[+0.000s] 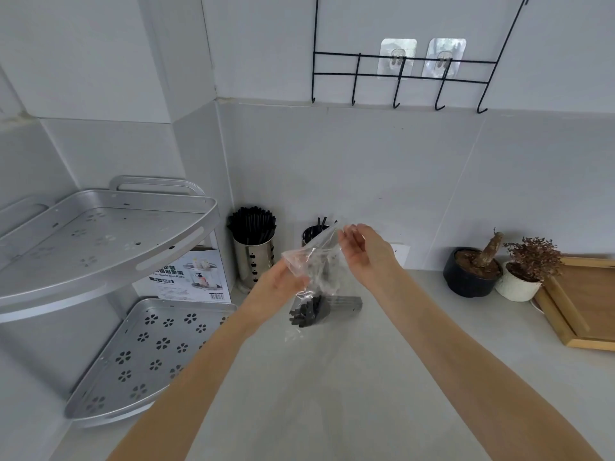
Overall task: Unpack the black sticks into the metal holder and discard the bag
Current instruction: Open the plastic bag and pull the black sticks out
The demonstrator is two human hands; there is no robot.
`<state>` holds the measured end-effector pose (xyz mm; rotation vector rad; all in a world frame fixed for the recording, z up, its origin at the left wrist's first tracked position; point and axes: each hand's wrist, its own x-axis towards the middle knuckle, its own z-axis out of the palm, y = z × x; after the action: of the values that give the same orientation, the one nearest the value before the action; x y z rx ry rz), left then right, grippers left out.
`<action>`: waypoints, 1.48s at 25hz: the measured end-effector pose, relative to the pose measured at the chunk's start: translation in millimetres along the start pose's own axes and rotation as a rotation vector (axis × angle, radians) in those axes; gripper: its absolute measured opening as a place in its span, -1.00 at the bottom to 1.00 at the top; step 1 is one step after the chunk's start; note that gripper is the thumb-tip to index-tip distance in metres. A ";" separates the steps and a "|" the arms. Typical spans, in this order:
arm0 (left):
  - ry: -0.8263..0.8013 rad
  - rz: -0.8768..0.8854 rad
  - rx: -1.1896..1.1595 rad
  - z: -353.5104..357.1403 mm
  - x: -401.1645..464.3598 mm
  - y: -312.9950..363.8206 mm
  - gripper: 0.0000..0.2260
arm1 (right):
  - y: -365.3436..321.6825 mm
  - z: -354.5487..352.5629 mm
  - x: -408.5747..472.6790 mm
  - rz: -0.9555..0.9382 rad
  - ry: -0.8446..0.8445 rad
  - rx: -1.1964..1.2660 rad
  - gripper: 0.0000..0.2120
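Head view, hands point(319, 261) gripping crinkled clear bag point(312, 264), black sticks point(309, 312)

corner rack point(109, 227), wall hooks point(399, 78), plants point(472, 267) (two pots)

Two metal holders point(253, 257) stand behind the bag point(312, 277), plants point(472, 271) right.

Lighting: bright, even, diffuse daylight tone; no single source visible; soft, faint shadows on the counter point(366, 377) beneath the forearms; mild glare on the two clear adhesive pads behind the wire hook rack point(404, 66); wide-angle bowing of lines towards the frame edges away from that rack; slight softness overall; clear bag point(316, 261) smeared, motion-blurred.
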<state>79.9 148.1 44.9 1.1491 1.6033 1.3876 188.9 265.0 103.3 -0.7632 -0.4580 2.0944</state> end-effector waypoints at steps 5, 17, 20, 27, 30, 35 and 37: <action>0.136 0.002 0.018 3.5 4.3 -0.7 -0.72 | 15.3 -13.6 -4.4 0.075 -0.108 -0.554 -0.89; 0.075 0.079 0.159 0.0 7.7 -3.6 -0.69 | 10.3 -7.8 -11.7 0.126 -0.169 -0.490 -0.91; 0.084 0.097 0.156 0.1 12.1 -3.9 -0.70 | 7.6 -0.9 -13.2 0.167 -0.191 -0.414 -0.89; 0.061 0.073 0.176 3.7 12.8 0.9 -0.72 | -0.4 8.9 -17.1 0.128 -0.233 -0.357 -0.91; 0.031 0.033 0.147 8.7 15.1 3.2 -0.72 | 2.7 8.2 -18.5 0.117 -0.227 -0.455 -0.89; 0.278 -0.007 0.304 9.9 23.3 -5.4 -0.73 | 4.1 9.9 -25.2 0.148 -0.284 -0.442 -0.86; 0.247 -0.041 0.287 6.5 21.7 -12.5 -0.82 | -3.6 17.8 -25.0 0.155 -0.270 -0.313 -0.87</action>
<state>76.2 170.4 32.3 1.1308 2.0436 1.3439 190.8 245.8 127.6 -0.7115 -0.9167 2.3124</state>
